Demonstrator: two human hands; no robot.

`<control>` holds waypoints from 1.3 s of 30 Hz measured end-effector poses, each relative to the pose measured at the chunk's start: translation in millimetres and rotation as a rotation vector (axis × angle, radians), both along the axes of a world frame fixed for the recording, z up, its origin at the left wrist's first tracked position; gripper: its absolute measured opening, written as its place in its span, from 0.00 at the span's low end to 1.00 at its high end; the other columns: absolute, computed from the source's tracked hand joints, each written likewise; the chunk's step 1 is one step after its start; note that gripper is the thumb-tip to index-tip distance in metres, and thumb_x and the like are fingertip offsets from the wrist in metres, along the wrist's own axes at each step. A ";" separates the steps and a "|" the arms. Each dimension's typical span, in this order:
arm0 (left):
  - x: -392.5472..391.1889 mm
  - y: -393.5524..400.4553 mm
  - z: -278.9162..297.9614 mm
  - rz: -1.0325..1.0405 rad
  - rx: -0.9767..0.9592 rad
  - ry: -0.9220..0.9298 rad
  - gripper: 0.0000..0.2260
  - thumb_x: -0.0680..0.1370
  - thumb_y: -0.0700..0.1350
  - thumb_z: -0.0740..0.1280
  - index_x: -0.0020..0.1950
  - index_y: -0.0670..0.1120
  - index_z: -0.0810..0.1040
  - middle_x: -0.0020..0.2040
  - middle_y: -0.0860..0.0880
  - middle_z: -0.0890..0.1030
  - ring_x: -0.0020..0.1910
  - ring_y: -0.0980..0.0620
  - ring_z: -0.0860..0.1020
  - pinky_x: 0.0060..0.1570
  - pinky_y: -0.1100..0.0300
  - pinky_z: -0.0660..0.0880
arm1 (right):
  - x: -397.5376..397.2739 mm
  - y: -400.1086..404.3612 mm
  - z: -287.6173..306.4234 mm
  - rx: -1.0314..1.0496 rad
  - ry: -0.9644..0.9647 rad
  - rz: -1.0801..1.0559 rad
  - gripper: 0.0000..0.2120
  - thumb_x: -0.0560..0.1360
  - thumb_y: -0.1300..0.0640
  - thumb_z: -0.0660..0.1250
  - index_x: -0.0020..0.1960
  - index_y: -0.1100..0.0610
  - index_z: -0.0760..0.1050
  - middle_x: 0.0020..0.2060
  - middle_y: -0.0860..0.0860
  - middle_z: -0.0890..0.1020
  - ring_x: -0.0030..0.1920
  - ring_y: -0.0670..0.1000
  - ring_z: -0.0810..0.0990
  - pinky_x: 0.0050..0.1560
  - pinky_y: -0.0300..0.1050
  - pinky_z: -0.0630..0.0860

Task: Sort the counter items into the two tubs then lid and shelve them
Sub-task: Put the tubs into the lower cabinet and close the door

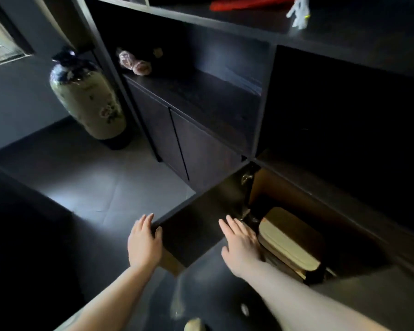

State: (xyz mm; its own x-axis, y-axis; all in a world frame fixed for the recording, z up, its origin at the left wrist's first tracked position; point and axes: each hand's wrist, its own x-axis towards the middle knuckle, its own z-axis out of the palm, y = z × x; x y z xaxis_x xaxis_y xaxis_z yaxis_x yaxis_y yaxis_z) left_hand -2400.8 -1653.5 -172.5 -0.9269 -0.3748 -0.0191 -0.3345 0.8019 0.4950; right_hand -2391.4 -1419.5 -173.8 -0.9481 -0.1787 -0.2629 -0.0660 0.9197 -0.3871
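A low cabinet compartment stands open at lower right, and a lidded tub (289, 242) with a brownish lid sits inside it, seemingly stacked on another tub that is mostly hidden. The dark cabinet door (201, 225) is swung out toward me. My left hand (144, 244) rests on the door's outer edge, thumb hooked around its corner. My right hand (242, 244) lies flat with fingers spread, against the door's inner side and right beside the tub, holding nothing.
A tall painted vase (86, 96) stands on the floor at left of the dark shelving unit. A wrapped pinkish item (133, 62) lies on a middle shelf. A red object (244, 3) and a white plastic piece (298, 13) sit on the top shelf.
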 end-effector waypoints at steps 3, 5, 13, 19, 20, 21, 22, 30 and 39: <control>8.4 -19.9 -13.4 -0.057 0.054 0.014 0.13 0.78 0.43 0.63 0.62 0.44 0.76 0.60 0.46 0.79 0.60 0.45 0.75 0.59 0.55 0.69 | -25.1 -70.1 5.5 -0.124 0.061 0.074 0.29 0.80 0.53 0.58 0.77 0.45 0.52 0.78 0.47 0.50 0.77 0.49 0.47 0.75 0.51 0.47; 10.5 -27.3 -17.7 -0.095 0.078 0.015 0.11 0.78 0.43 0.63 0.60 0.47 0.78 0.58 0.49 0.80 0.56 0.47 0.75 0.54 0.57 0.69 | -35.2 -104.2 6.7 -0.146 0.059 0.106 0.26 0.81 0.52 0.57 0.77 0.46 0.55 0.78 0.48 0.51 0.77 0.50 0.48 0.74 0.51 0.47; 26.7 -34.3 -11.2 -0.101 0.557 -0.191 0.11 0.71 0.36 0.71 0.43 0.54 0.84 0.38 0.53 0.84 0.39 0.55 0.82 0.40 0.60 0.77 | -18.9 -100.3 -8.4 -0.086 0.150 0.094 0.14 0.79 0.49 0.60 0.63 0.50 0.73 0.72 0.50 0.65 0.74 0.51 0.58 0.73 0.48 0.53; 66.6 18.4 -21.7 -0.267 0.860 -0.365 0.11 0.68 0.33 0.74 0.47 0.45 0.83 0.38 0.45 0.85 0.35 0.49 0.82 0.38 0.58 0.80 | 22.9 -31.7 -10.4 -0.225 0.114 0.061 0.09 0.74 0.51 0.68 0.53 0.52 0.77 0.68 0.47 0.70 0.71 0.48 0.62 0.69 0.45 0.60; 73.3 32.4 -24.4 -0.282 0.890 -0.393 0.12 0.68 0.34 0.75 0.48 0.45 0.83 0.40 0.45 0.85 0.36 0.50 0.82 0.40 0.55 0.80 | 30.1 -15.8 -8.9 -0.245 0.089 0.068 0.09 0.74 0.52 0.68 0.54 0.51 0.77 0.70 0.47 0.69 0.73 0.47 0.60 0.71 0.44 0.57; 80.2 47.8 -27.1 -0.288 0.922 -0.428 0.14 0.67 0.34 0.76 0.50 0.45 0.82 0.41 0.45 0.85 0.38 0.51 0.83 0.42 0.53 0.81 | 37.8 -0.6 -7.3 -0.249 0.071 0.071 0.09 0.74 0.53 0.68 0.55 0.51 0.77 0.71 0.46 0.67 0.74 0.47 0.58 0.73 0.44 0.54; 87.0 64.6 -30.3 -0.290 0.958 -0.466 0.15 0.67 0.34 0.76 0.52 0.45 0.81 0.44 0.44 0.85 0.41 0.51 0.83 0.43 0.53 0.81 | 45.7 13.5 -5.1 -0.241 0.056 0.063 0.10 0.75 0.54 0.67 0.56 0.51 0.77 0.73 0.46 0.65 0.75 0.47 0.57 0.74 0.45 0.53; 110.2 238.2 -27.9 -0.189 1.091 -0.545 0.18 0.67 0.34 0.73 0.53 0.44 0.75 0.50 0.47 0.83 0.50 0.46 0.82 0.40 0.54 0.78 | 87.5 121.6 10.9 -0.101 -0.045 -0.151 0.21 0.79 0.64 0.57 0.69 0.50 0.70 0.75 0.40 0.60 0.74 0.51 0.60 0.70 0.35 0.48; 103.8 357.3 -9.8 -0.194 0.897 -0.412 0.10 0.74 0.41 0.66 0.45 0.57 0.78 0.36 0.62 0.81 0.39 0.62 0.78 0.31 0.67 0.71 | 86.3 211.8 23.7 0.154 -0.030 -0.104 0.17 0.77 0.64 0.60 0.66 0.56 0.69 0.69 0.51 0.70 0.62 0.60 0.74 0.61 0.53 0.72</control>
State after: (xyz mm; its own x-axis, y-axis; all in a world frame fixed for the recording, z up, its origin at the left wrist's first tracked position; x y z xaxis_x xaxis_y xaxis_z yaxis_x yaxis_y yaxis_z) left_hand -2297.0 -1296.2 -182.3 -0.8277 0.0923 -0.5535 -0.5192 0.2482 0.8178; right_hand -2305.1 -1207.7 -150.1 -0.9508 -0.0357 -0.3078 0.0418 0.9694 -0.2417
